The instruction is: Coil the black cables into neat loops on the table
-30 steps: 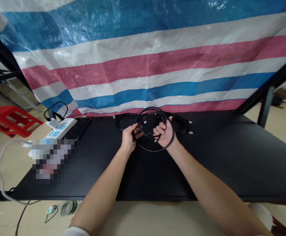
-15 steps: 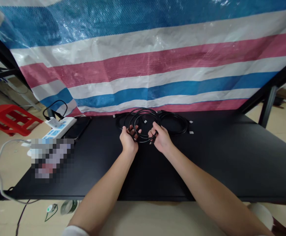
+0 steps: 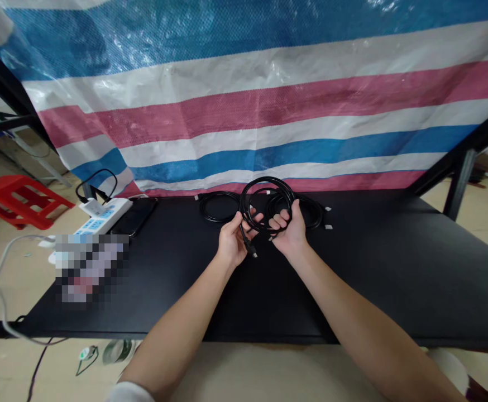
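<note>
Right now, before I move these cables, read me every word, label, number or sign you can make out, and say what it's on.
No text can be read anywhere in this view.
The white plug on the power strip: a label, too small to read.
The power strip's blue-marked buttons: too small to read.
The pixelated patch: blurred, unreadable.
The black cables: no readable marking.

- No legible text, brand, number or sign anywhere in view.
- White tag on power strip (image 3: 101, 216): markings too small to read.
- Blue panels on same strip: unreadable at this resolution.
- Small white tags at ends of black cable coil (image 3: 264, 204): blank or illegible, cannot tell which.
- Pixelated patch on desk (image 3: 91, 268): obscured, contents unreadable.
</note>
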`<move>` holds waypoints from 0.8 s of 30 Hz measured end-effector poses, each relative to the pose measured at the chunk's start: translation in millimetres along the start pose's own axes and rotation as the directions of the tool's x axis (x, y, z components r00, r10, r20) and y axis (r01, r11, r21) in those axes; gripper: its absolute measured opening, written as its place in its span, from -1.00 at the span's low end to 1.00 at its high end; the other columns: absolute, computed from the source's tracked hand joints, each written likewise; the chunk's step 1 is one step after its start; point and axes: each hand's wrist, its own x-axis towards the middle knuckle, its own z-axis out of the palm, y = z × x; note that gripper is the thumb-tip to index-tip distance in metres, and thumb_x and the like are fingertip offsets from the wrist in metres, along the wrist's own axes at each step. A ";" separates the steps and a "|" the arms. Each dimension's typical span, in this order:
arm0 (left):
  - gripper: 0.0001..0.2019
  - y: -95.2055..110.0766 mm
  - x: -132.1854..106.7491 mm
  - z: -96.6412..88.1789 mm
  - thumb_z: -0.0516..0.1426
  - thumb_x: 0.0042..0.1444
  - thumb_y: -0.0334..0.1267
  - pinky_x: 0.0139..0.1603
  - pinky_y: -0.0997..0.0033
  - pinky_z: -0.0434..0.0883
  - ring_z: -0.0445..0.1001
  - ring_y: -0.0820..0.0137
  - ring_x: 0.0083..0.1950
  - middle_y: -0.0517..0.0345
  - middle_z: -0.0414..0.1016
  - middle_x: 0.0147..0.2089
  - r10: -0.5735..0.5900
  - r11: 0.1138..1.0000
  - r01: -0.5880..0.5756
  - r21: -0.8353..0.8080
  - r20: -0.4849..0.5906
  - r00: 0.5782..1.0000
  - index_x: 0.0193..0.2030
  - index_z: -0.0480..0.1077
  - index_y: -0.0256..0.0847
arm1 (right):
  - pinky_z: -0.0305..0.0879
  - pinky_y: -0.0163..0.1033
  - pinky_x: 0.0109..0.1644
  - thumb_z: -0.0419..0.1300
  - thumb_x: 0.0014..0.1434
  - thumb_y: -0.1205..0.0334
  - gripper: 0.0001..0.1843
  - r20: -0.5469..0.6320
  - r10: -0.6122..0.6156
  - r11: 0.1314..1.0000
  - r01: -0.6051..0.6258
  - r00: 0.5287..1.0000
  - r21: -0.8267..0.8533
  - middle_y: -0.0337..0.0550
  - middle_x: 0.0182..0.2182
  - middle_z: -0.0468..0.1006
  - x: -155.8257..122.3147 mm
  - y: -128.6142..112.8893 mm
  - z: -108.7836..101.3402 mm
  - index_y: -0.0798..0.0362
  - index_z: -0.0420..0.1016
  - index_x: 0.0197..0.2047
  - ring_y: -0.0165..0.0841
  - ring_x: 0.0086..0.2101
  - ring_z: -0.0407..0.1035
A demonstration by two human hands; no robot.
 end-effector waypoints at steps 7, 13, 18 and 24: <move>-0.87 4.3 9.8 -5.3 0.18 0.00 -0.42 -0.42 0.47 0.41 0.44 0.49 -0.50 0.22 0.48 -0.44 0.189 0.980 -0.198 -0.035 -0.172 0.967 -0.34 0.31 -0.19 | 0.09 -0.29 -0.69 0.22 -0.10 -0.26 -0.50 -0.136 -0.230 0.899 0.157 0.964 -0.409 -0.29 -0.74 0.33 -11.1 15.8 15.6 -0.02 0.21 -0.66 -0.41 -0.73 0.21; -0.83 16.8 19.9 -7.9 0.11 0.02 -0.51 -0.54 0.55 0.30 0.25 0.58 -0.62 0.37 0.27 -0.57 0.299 0.950 -0.311 0.008 -0.299 0.906 -0.32 0.26 -0.17 | 0.28 -0.19 -0.34 0.21 -0.03 0.04 -0.71 0.001 -0.538 0.503 0.321 0.843 -0.802 -0.25 -0.65 0.40 -7.8 12.1 23.7 -0.06 0.24 -0.62 -0.27 -0.49 0.39; -0.85 34.4 33.2 -21.8 0.03 0.11 -0.53 -0.52 0.57 0.31 0.24 0.58 -0.63 0.39 0.19 -0.60 0.352 0.927 -0.373 0.040 -0.433 0.830 -0.31 0.28 -0.19 | 0.27 -0.13 -0.28 0.20 0.00 0.20 -0.66 0.115 -0.287 0.136 0.159 0.951 -0.978 -0.05 -0.58 0.47 8.9 10.3 49.4 -0.04 0.19 -0.70 -0.10 -0.36 0.46; -0.79 46.5 50.6 -47.7 0.01 0.11 -0.52 -0.32 0.49 0.43 0.45 0.51 -0.45 0.21 0.41 -0.48 0.418 0.908 -0.378 0.179 -0.425 0.803 -0.19 0.38 -0.24 | 0.33 -0.16 -0.18 0.15 0.12 0.13 -0.74 0.109 -0.102 -0.125 0.096 0.989 -0.987 0.21 -0.22 0.57 29.3 20.6 81.5 0.15 0.54 -0.32 -0.07 -0.16 0.48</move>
